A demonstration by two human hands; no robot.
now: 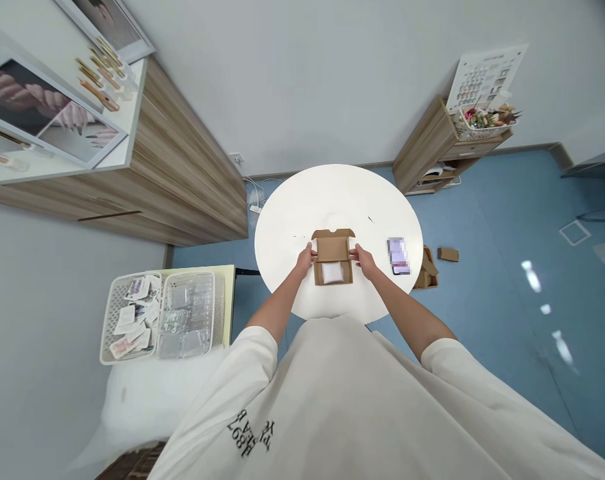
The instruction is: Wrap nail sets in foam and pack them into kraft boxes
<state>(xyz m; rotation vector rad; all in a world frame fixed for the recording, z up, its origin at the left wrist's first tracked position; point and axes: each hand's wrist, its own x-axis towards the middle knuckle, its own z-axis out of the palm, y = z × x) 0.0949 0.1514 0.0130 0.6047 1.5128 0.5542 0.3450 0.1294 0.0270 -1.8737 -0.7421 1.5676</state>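
A small brown cardboard box (333, 249) sits on the round white table (302, 200) in front of me, its lid raised and folded back. Inside its near half lies a white wrapped packet (332, 272). My left hand (307, 258) grips the left side of the box at the lid, thumb up and fingers bent against the edge. On the opposite side, my right hand (363, 259) holds the lid's right edge in the same way. Parts of the fingers are hidden by the side flaps.
A phone (398, 256) lies right of the box. On the floor are cardboard boxes (427, 270). Left stand white baskets (188, 313) with packets and clear cases. A wooden cabinet (192, 153) is at the back left, a small shelf unit (427, 147) at the back right.
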